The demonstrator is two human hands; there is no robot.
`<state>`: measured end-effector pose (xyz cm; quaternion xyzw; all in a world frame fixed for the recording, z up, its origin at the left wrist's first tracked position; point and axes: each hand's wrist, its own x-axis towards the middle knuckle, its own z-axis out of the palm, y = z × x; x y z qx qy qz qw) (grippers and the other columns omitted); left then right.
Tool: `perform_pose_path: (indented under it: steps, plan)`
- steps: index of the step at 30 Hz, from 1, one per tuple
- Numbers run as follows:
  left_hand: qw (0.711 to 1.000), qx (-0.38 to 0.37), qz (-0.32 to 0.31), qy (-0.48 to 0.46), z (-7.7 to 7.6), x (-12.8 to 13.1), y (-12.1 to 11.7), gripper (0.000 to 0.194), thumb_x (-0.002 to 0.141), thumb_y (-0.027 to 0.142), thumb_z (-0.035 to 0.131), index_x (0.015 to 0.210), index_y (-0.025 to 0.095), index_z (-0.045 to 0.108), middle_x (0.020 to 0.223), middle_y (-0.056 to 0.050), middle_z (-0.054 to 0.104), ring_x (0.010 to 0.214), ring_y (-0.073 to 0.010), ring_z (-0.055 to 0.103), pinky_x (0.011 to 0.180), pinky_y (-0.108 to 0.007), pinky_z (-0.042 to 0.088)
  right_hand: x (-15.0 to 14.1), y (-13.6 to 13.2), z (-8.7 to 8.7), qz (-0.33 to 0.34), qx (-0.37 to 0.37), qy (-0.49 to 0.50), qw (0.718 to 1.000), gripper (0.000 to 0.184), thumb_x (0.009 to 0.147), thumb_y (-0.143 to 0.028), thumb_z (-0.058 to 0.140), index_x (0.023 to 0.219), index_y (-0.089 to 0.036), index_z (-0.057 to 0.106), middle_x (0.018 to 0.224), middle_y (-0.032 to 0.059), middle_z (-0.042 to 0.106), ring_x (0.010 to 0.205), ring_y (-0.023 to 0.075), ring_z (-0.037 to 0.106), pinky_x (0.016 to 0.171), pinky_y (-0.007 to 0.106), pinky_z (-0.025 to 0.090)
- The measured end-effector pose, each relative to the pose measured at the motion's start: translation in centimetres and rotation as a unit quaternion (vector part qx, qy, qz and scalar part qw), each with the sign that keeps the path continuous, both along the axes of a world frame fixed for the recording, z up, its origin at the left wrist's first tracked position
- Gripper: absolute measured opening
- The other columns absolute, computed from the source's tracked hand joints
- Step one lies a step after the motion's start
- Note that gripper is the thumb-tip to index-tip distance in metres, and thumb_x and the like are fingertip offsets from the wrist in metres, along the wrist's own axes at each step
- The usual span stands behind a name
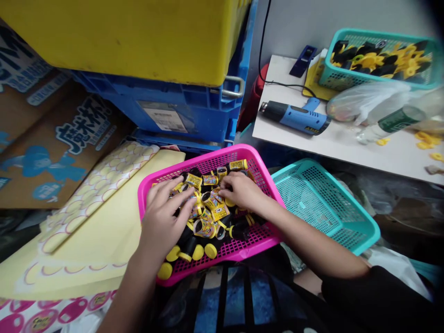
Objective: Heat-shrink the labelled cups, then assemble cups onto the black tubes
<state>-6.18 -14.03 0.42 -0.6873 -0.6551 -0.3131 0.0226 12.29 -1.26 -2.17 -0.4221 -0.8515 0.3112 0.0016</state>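
A pink mesh basket [211, 155] sits in front of me, heaped with small black cylinders [208, 226] that have yellow caps and yellow printed labels. Several loose yellow caps [198, 252] lie near its front edge. My left hand [166, 217] rests on the heap with its fingers spread. My right hand [239, 192] presses into the middle of the pile with its fingers curled, and the fingertips are partly hidden among the pieces. I cannot tell whether it holds one.
A teal mesh basket [322, 208] sits to the right of the pink one. Beyond it, a white table edge [347, 155] carries a blue heat gun [294, 118] and a teal basket of yellow-black parts [378, 60]. Stacked crates [173, 111], cardboard and sticker sheets [100, 194] crowd the left.
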Motion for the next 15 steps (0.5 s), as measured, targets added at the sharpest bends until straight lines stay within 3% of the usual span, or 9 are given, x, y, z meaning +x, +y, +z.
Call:
perform_pose_path:
  steps: [3,5,7,10,12,15]
  plan:
    - [0.988,-0.039,-0.022,-0.15,0.8,1.6,0.7,0.019,0.088,0.024,0.065,0.104,0.019,0.073,0.106,-0.008,0.074,0.098,-0.0216,0.068,0.095,-0.039,0.053,0.9,-0.2,2.1,0.045,-0.028,0.09,0.995,0.003,0.087,-0.018,0.062,0.084,-0.016,0.062,0.085,0.001,0.064,0.081,0.0121,0.056,0.077,0.027,0.041]
    - [0.953,-0.094,-0.039,-0.285,1.1,2.6,1.5,0.021,0.085,0.024,0.069,0.105,0.02,0.071,0.1,-0.004,0.075,0.087,-0.0172,0.07,0.083,-0.031,0.057,1.3,-0.5,3.7,0.086,-0.04,0.185,0.978,0.005,0.084,-0.011,0.061,0.085,-0.016,0.062,0.083,-0.0003,0.063,0.082,0.0112,0.056,0.079,0.025,0.04]
    - [0.902,-0.121,-0.036,-0.412,1.4,3.4,2.1,0.02,0.08,0.023,0.072,0.1,0.02,0.07,0.089,-0.002,0.074,0.077,-0.0139,0.07,0.071,-0.024,0.057,1.6,-0.8,4.6,0.084,-0.059,0.283,0.954,0.008,0.085,-0.014,0.06,0.092,-0.016,0.063,0.088,0.0008,0.063,0.086,0.0115,0.055,0.081,0.025,0.041]
    - [0.827,-0.101,0.001,-0.553,1.6,3.9,2.7,0.022,0.077,0.022,0.075,0.097,0.02,0.066,0.075,0.002,0.07,0.066,-0.0093,0.066,0.062,-0.016,0.053,1.8,-1.3,4.4,0.006,-0.187,0.384,0.904,0.026,0.087,-0.031,0.063,0.108,-0.015,0.059,0.096,0.0036,0.062,0.084,0.0117,0.056,0.076,0.025,0.044]
    - [0.789,-0.095,0.016,-0.607,1.6,4.0,2.8,0.026,0.077,0.025,0.076,0.1,0.02,0.064,0.07,0.004,0.067,0.06,-0.0074,0.063,0.06,-0.015,0.052,1.8,-1.4,3.7,-0.027,-0.289,0.388,0.875,0.034,0.086,-0.042,0.064,0.101,-0.013,0.058,0.09,0.004,0.061,0.077,0.0115,0.056,0.07,0.024,0.045]
    - [0.771,-0.116,0.019,-0.626,1.6,4.2,2.7,0.032,0.078,0.031,0.075,0.105,0.019,0.063,0.072,0.003,0.068,0.06,-0.0077,0.063,0.061,-0.017,0.054,1.8,-1.5,3.0,-0.059,-0.311,0.359,0.878,0.039,0.084,-0.051,0.062,0.081,-0.013,0.054,0.074,0.0007,0.054,0.064,0.0082,0.048,0.061,0.022,0.039]
